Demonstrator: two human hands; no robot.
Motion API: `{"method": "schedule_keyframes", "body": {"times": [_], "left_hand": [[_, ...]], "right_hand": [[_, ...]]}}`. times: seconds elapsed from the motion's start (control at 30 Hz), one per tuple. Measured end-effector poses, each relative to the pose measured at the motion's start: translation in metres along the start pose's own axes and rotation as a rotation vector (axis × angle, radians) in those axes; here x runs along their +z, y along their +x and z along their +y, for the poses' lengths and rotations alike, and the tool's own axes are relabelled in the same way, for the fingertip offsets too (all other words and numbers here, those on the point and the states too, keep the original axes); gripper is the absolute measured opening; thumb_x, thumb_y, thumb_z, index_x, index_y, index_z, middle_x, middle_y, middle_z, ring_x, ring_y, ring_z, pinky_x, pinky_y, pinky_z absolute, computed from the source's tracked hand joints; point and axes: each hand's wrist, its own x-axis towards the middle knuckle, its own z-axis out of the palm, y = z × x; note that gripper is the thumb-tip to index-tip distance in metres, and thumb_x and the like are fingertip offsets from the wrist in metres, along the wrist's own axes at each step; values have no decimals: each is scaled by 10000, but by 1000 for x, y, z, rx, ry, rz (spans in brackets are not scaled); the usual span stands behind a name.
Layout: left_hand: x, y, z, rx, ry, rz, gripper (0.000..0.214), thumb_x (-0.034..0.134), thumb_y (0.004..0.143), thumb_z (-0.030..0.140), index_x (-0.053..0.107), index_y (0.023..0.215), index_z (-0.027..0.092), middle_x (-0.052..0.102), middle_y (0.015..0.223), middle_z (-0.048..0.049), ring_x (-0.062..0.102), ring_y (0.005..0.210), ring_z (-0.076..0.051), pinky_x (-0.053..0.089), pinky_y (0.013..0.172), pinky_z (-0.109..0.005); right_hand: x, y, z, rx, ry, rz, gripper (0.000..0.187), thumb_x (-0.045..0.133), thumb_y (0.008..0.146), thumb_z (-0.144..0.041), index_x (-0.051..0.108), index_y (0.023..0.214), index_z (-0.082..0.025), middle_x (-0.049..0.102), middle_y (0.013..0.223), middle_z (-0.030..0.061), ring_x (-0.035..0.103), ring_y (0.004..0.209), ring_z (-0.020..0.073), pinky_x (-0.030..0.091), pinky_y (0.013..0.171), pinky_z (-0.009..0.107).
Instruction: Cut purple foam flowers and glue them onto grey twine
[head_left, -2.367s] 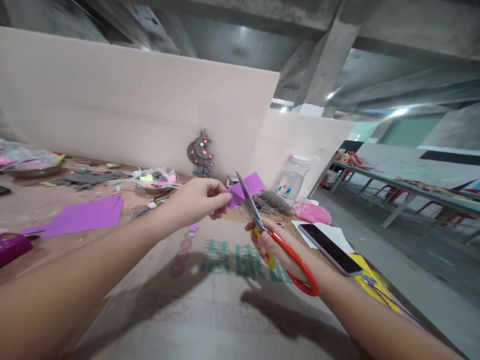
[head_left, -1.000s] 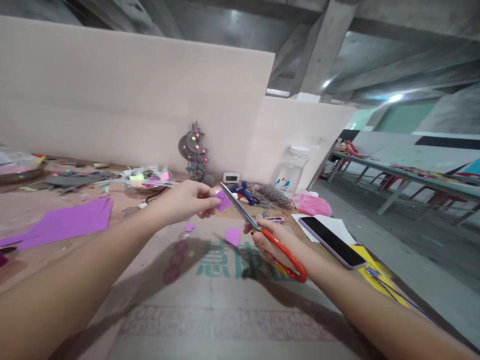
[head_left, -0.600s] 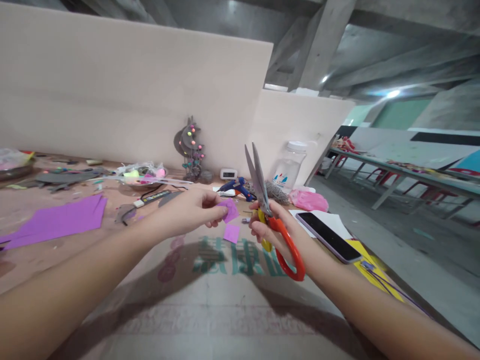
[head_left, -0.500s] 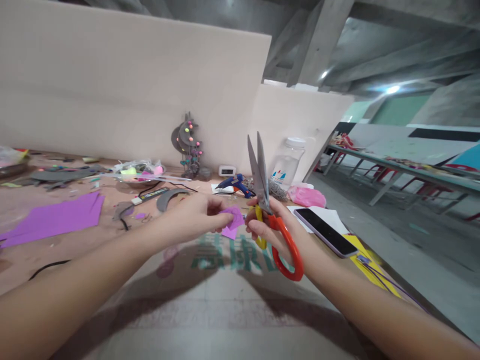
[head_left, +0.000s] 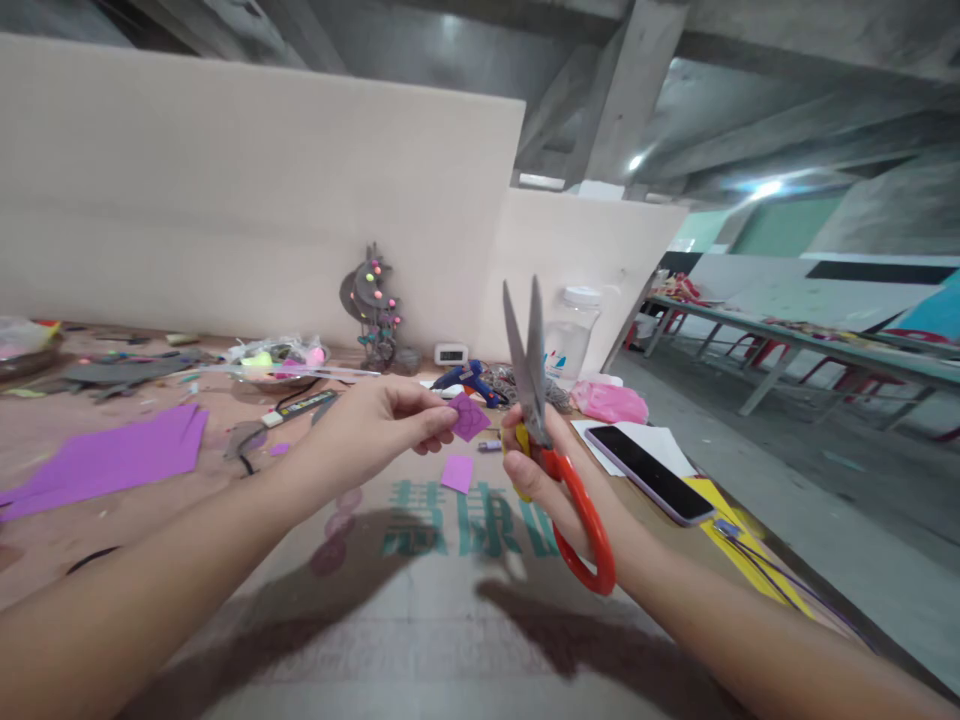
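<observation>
Between thumb and fingers, my left hand (head_left: 409, 415) pinches a small purple piece of craft sheet (head_left: 470, 416) with a rounded outline drawn on it. My right hand (head_left: 551, 455) is closed round a pair of scissors (head_left: 531, 390) with one red and one yellow handle. Its blades point up and stand slightly apart, to the right of the purple piece and not touching it. Below the left hand, a second small purple piece (head_left: 457, 473) lies on the cardboard table cover (head_left: 450, 600), which has green printed characters.
Larger purple sheets (head_left: 112, 455) lie at left. Towards the back are a grey moon-shaped ornament (head_left: 373, 300), a small digital clock (head_left: 451, 355), a blue glue gun (head_left: 471, 380) and a clear bottle (head_left: 574, 335). A phone (head_left: 649, 474) rests at right beside yellow sheets (head_left: 739, 530).
My hands have moved further apart. The pinched purple piece is raised off the other piece, which now shows by itself on the table. The scissors' blades have opened a little wider.
</observation>
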Motion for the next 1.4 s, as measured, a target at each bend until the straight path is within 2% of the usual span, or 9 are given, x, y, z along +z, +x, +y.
{"method": "schedule_keyframes", "body": {"times": [0.1, 0.2, 0.33, 0.47, 0.77, 0.97, 1.17, 1.4], "left_hand": [[-5, 3, 1, -31, -188, 82, 236, 642, 773, 390, 643, 723, 158, 669, 661, -25, 613, 619, -136, 480, 601, -241], [-4, 5, -2, -5, -301, 122, 276, 617, 803, 424, 589, 724, 160, 666, 681, -14, 621, 630, -123, 491, 620, -239], [-2, 4, -4, 61, -300, 217, 297, 565, 847, 436, 532, 730, 165, 624, 628, 14, 612, 618, -115, 482, 626, -233], [4, 1, -3, 110, -294, 302, 290, 548, 860, 423, 505, 726, 170, 631, 664, 12, 609, 647, -115, 478, 655, -236], [16, 2, -6, 128, -209, 188, 245, 561, 848, 359, 579, 734, 143, 638, 714, -26, 607, 698, -136, 478, 687, -259], [12, 3, -7, 125, -227, 213, 211, 566, 843, 329, 552, 730, 151, 648, 754, -25, 614, 745, -138, 469, 720, -260], [14, 3, -7, 160, -183, 159, 200, 555, 841, 304, 576, 717, 149, 618, 703, -10, 569, 692, -125, 445, 677, -250], [16, 2, -7, 127, -226, 141, 212, 564, 838, 329, 580, 738, 143, 637, 746, -24, 589, 724, -133, 458, 700, -259]], "right_hand": [[3, 0, 11, -17, -29, -19, 366, 488, 874, -547, 423, 1055, -236, 449, 850, 26, 438, 674, 135, 404, 594, 272], [8, -2, 18, 32, -18, -67, 407, 454, 875, -584, 431, 1078, -231, 448, 861, 28, 446, 702, 142, 412, 627, 280], [14, -8, 17, 50, 6, -129, 439, 448, 865, -609, 434, 1079, -226, 460, 896, 44, 472, 788, 175, 418, 661, 295], [18, -11, 15, 75, -2, -143, 454, 437, 861, -623, 449, 1074, -222, 462, 871, 34, 459, 755, 169, 409, 641, 289], [17, -10, 18, 87, 84, -161, 363, 431, 906, -545, 433, 1055, -214, 414, 825, 9, 386, 677, 130, 367, 599, 267], [18, -9, 22, 85, 120, -182, 380, 444, 905, -543, 439, 1069, -200, 378, 787, -9, 349, 622, 104, 329, 547, 240], [18, -10, 19, 102, 123, -170, 418, 454, 887, -570, 441, 1072, -195, 375, 803, -6, 343, 614, 101, 321, 537, 239], [19, -10, 21, 76, 134, -162, 443, 437, 878, -604, 440, 1070, -205, 368, 783, -10, 344, 624, 109, 328, 553, 245]]}}
